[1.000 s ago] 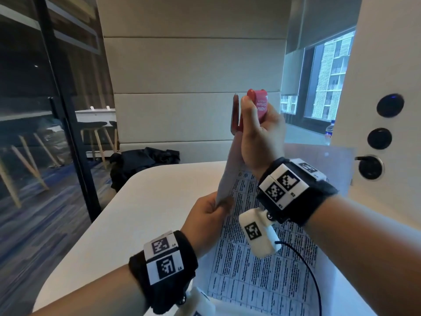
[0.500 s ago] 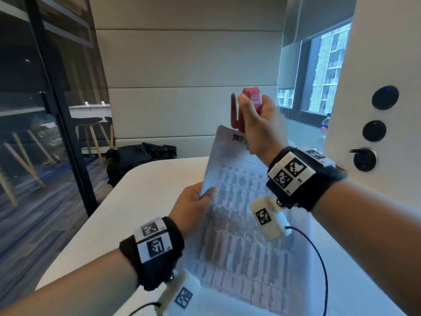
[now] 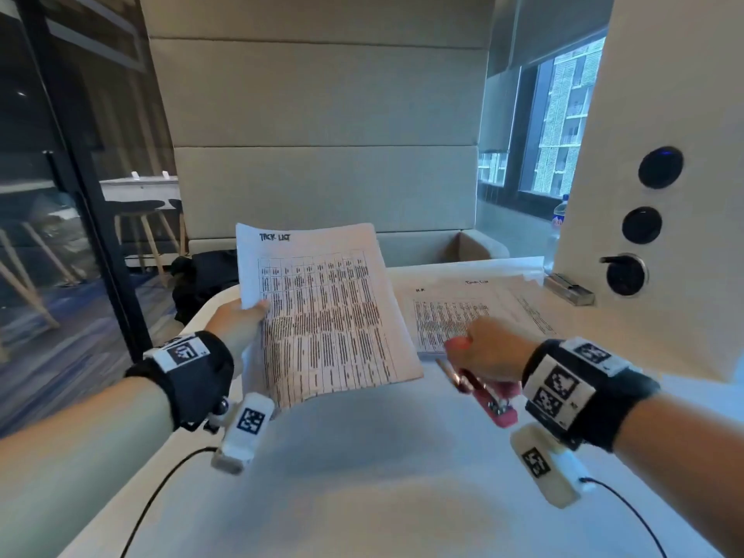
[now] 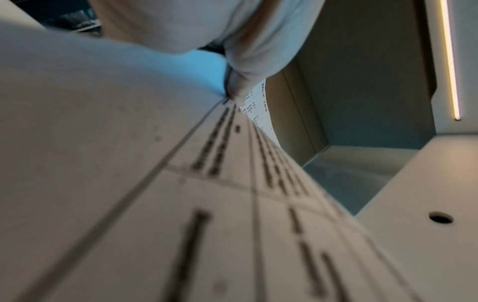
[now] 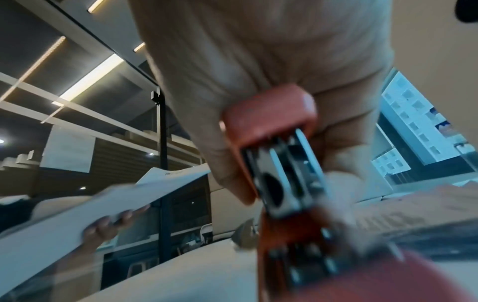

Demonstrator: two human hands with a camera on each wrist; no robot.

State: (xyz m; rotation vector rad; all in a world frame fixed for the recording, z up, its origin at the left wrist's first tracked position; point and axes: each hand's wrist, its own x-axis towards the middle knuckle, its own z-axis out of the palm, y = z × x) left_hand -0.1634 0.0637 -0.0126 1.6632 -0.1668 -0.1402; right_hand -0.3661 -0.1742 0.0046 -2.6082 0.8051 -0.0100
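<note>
My left hand [image 3: 241,322] pinches the left edge of a printed tick-list sheet [image 3: 322,312] and holds it tilted above the white table [image 3: 362,477]. In the left wrist view the same sheet [image 4: 181,204] fills the frame, with my thumb [image 4: 248,61] on its edge. My right hand [image 3: 489,348] grips a red stapler [image 3: 489,398] low over the table, to the right of the sheet. Up close, the stapler [image 5: 279,155] shows its red top and metal inner parts under my fingers. A second printed sheet [image 3: 451,312] lies flat on the table beyond my right hand.
More paper [image 3: 527,275] lies at the table's far right, by a small metal box [image 3: 569,289]. A white panel with round black knobs [image 3: 642,225] stands to the right. A padded bench back [image 3: 322,175] and a black bag [image 3: 205,279] are behind the table.
My right hand took the stapler off the sheet's top corner and dropped it to table height on the right. My left hand turned the sheet face-up.
</note>
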